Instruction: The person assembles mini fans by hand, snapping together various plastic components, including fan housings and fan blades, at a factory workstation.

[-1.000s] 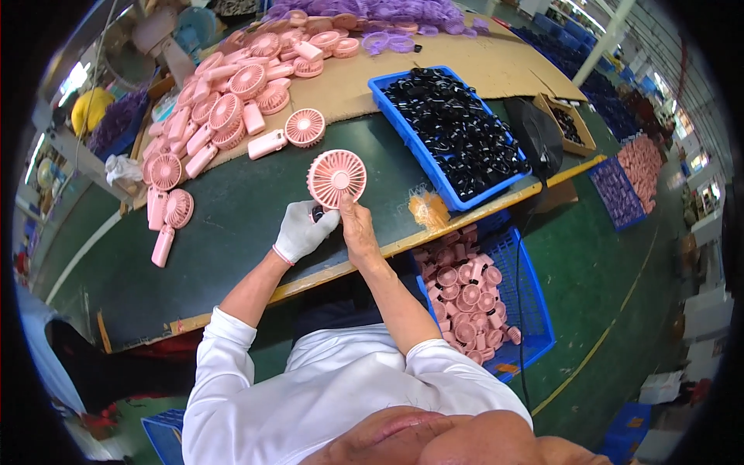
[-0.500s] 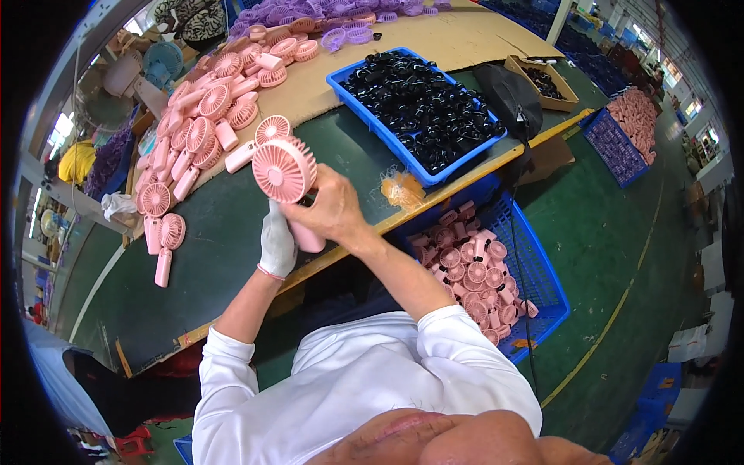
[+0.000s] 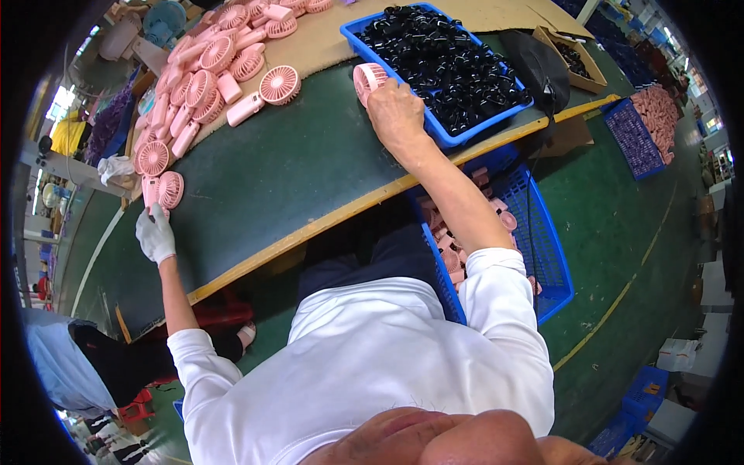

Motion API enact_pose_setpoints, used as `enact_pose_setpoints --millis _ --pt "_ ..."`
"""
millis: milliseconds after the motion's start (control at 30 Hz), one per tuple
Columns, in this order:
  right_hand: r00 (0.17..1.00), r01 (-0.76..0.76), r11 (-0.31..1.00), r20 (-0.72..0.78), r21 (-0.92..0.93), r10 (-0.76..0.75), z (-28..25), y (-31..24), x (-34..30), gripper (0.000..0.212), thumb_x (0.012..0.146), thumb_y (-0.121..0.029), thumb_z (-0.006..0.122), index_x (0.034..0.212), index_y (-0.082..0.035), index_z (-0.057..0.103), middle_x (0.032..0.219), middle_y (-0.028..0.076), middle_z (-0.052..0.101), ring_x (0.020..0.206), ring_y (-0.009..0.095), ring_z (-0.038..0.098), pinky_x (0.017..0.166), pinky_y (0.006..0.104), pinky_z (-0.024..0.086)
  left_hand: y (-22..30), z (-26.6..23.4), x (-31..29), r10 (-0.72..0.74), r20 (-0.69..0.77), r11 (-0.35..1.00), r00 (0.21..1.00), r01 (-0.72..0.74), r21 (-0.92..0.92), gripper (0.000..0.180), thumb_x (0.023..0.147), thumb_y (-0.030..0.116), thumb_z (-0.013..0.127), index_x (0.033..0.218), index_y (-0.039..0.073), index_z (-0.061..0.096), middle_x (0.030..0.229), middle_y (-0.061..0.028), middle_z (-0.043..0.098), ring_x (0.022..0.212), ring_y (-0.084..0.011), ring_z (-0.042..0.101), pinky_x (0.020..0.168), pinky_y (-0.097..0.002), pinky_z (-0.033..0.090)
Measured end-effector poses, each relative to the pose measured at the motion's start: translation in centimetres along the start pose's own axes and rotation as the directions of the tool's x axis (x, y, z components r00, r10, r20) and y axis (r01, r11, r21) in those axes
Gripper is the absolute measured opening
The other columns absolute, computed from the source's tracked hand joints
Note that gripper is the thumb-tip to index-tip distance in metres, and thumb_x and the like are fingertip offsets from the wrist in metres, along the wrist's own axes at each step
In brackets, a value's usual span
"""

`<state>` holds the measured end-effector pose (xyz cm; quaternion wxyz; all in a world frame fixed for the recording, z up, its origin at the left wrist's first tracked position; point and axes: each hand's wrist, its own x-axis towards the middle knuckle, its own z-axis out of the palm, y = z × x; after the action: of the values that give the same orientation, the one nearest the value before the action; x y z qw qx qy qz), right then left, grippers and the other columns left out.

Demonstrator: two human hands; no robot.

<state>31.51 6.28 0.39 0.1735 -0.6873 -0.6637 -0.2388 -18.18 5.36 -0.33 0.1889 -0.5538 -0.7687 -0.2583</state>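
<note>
My bare right hand (image 3: 395, 116) is closed around a pink handheld fan (image 3: 368, 80), whose round grille sticks out past my fingers on the left. It is at the left edge of a blue tray (image 3: 358, 40) heaped with small black parts (image 3: 422, 66). My left hand (image 3: 156, 235), in a white glove, is far off at the table's left side. Its fingers close on the handle of another pink fan (image 3: 170, 189), mostly hidden under the glove. Beside that fan begins the pile of pink fans (image 3: 200, 89) on the green tabletop (image 3: 271, 186).
A blue crate (image 3: 552, 256) with pink fans stands below the table's yellow edge (image 3: 310, 229), partly behind my right forearm. A black bag (image 3: 531, 66) and a cardboard box (image 3: 593, 77) lie right of the tray. Another person's legs (image 3: 116, 356) show at lower left.
Both hands were together on one fan; they have parted. My right hand took that fan right and away to the tray, and my left hand moved left onto another fan. The view shifted too.
</note>
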Motion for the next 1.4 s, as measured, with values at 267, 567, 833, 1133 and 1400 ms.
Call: enact_pose_setpoints --millis 267,567,833,1133,1400 --pt "0.973 -0.123 0.992 0.192 -0.03 0.127 -5.1 6.0 3.6 0.028 0.084 -0.036 0.058 0.083 -0.01 0.068 0.092 0.011 0.064 0.087 0.032 0.063 0.07 0.0454 0.052 -4.7 1.4 1.2 0.213 0.498 0.896 0.841 -0.371 0.243 0.056 0.095 0.049 0.027 0.102 0.008 0.064 0.104 -0.0211 0.063 0.095 -0.04 0.061 0.083 -0.0497 0.046" --pt "0.912 -0.036 0.991 0.4 -0.127 0.085 0.1 11.2 5.8 0.03 0.071 -0.022 0.074 0.092 -0.006 0.06 0.094 0.019 0.066 0.09 0.038 0.064 0.076 0.0483 0.052 5.1 -0.3 -0.9 0.259 0.344 0.965 0.903 -0.224 -0.14 0.045 0.08 0.053 0.057 0.086 0.008 0.064 0.092 -0.0147 0.063 0.089 -0.0311 0.062 0.077 -0.041 0.049" --pt "0.983 0.027 0.99 0.185 -0.142 0.0 2.8 11.2 5.4 0.011 0.077 -0.006 0.058 0.087 -0.003 0.062 0.086 0.017 0.065 0.086 0.034 0.064 0.072 0.0448 0.052 13.2 -1.4 -4.9 0.706 0.154 0.703 0.692 -0.656 -0.275 0.057 0.053 0.062 0.072 0.073 0.01 0.058 0.077 -0.007 0.056 0.077 -0.0251 0.057 0.065 -0.0357 0.048" --pt "0.807 -0.543 0.216 0.433 0.812 0.403 1.3 14.7 5.3 0.028 0.079 0.002 0.066 0.106 0.005 0.056 0.067 -0.003 0.047 0.052 0.005 0.044 0.042 0.0203 0.032 15.0 -3.4 -10.3 0.716 0.147 0.666 0.683 -0.604 -0.438 0.055 0.064 0.054 0.071 0.089 0.005 0.062 0.083 -0.0091 0.059 0.081 -0.0261 0.057 0.071 -0.0368 0.046" --pt "0.809 -0.473 0.182 0.343 0.862 0.477 1.6 15.5 4.1 0.049 0.08 0.002 0.066 0.125 0.007 0.047 0.069 0.001 0.053 0.05 0.008 0.052 0.036 0.018 0.034 16.5 -4.2 -10.6 0.759 -0.119 0.544 0.64 -0.724 -0.425 0.041 0.057 0.044 0.078 0.074 0.012 0.058 0.072 -0.0034 0.052 0.07 -0.0212 0.054 0.06 -0.0324 0.045"
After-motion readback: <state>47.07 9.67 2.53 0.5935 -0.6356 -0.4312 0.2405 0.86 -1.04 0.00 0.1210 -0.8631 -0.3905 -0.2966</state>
